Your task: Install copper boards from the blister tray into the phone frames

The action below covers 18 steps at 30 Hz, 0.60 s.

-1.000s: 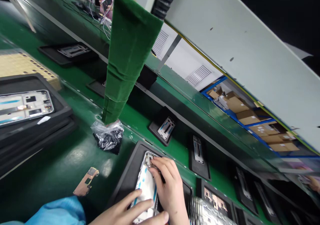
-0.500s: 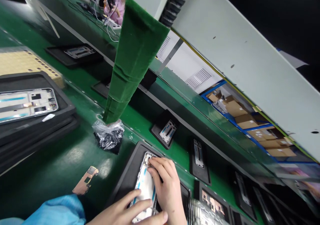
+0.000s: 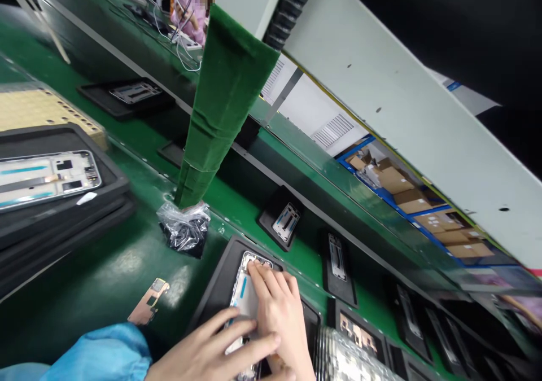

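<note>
Smartphone frame (image 3: 242, 293) lies in a black foam tray (image 3: 212, 305) on the green workbench (image 3: 105, 268), directly under the fingers; uneven pressure could flex it or scratch its bright edge, and a slip could shift it in the tray. Right hand (image 3: 279, 313) curves over it, fingertips (image 3: 256, 268) on its far end, any pinch hidden; left hand (image 3: 207, 350) lies open, fingers (image 3: 254, 341) spread across its near part.

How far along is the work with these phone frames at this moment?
Done, seemingly: a metal phone frame lies in a black tray. In hand: the left hand and right hand press on another frame. Left, perhaps: a copper-coloured part lies loose on the green bench.
</note>
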### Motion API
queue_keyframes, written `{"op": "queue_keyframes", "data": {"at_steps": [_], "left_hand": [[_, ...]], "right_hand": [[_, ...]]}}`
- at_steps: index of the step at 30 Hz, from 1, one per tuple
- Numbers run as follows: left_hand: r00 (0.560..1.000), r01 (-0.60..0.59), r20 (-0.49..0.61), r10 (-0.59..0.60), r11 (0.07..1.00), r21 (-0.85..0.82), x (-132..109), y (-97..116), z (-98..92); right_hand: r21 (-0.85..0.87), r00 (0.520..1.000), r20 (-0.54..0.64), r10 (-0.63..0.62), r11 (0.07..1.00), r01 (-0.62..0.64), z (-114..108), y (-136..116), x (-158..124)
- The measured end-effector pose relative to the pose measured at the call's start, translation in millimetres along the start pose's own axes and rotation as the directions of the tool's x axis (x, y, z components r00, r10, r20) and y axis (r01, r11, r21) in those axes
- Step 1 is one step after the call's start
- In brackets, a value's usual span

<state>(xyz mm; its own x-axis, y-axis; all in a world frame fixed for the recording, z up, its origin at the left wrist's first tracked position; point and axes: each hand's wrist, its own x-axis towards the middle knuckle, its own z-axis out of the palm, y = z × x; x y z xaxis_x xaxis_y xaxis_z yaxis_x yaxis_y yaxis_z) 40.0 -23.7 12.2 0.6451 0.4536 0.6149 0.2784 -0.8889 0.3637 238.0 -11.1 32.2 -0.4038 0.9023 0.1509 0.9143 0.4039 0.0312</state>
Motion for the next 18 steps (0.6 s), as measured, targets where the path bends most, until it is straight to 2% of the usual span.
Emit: {"op": "queue_keyframes", "data": {"at_steps": [3, 6, 8, 10, 12, 14, 18], "left_hand": [[0.998, 0.029, -0.059, -0.027, 0.999, 0.043, -3.8, 1.4, 1.8], [0.976, 0.216, -0.004, -0.216, 0.976, -0.009, -2.7, -11.4, -4.6], [0.912, 0.41, 0.064, -0.406, 0.91, -0.065, 2.8, -28.4, -9.6], [0.843, 0.538, 0.064, -0.535, 0.84, -0.068, 11.0, -47.2, -11.5], [0.816, 0.578, 0.054, -0.576, 0.815, -0.037, 19.7, -61.6, -9.6], [0.811, 0.583, 0.067, -0.582, 0.812, -0.005, 27.1, -68.1, -5.4], [0.808, 0.578, 0.094, -0.582, 0.813, 0.066, 38.0, -63.3, 2.4]], "right_hand": [[0.044, 0.998, 0.03, 0.054, 0.998, -0.055, -5.2, -5.2, 1.3], [0.161, 0.995, -0.053, 0.089, 0.984, -0.08, -6.6, -5.2, 2.5], [0.231, 0.988, -0.12, 0.098, 0.97, -0.068, -6.3, -1.4, 0.9], [0.273, 0.977, -0.176, 0.116, 0.96, -0.065, -6.8, 4.7, -3.3], [0.288, 0.957, -0.227, 0.18, 0.951, -0.111, -8.0, 11.3, -9.8], [0.29, 0.924, -0.264, 0.278, 0.936, -0.199, -8.0, 16.2, -17.0], [0.291, 0.893, -0.239, 0.382, 0.905, -0.31, 2.2, 15.1, -27.0]]}}
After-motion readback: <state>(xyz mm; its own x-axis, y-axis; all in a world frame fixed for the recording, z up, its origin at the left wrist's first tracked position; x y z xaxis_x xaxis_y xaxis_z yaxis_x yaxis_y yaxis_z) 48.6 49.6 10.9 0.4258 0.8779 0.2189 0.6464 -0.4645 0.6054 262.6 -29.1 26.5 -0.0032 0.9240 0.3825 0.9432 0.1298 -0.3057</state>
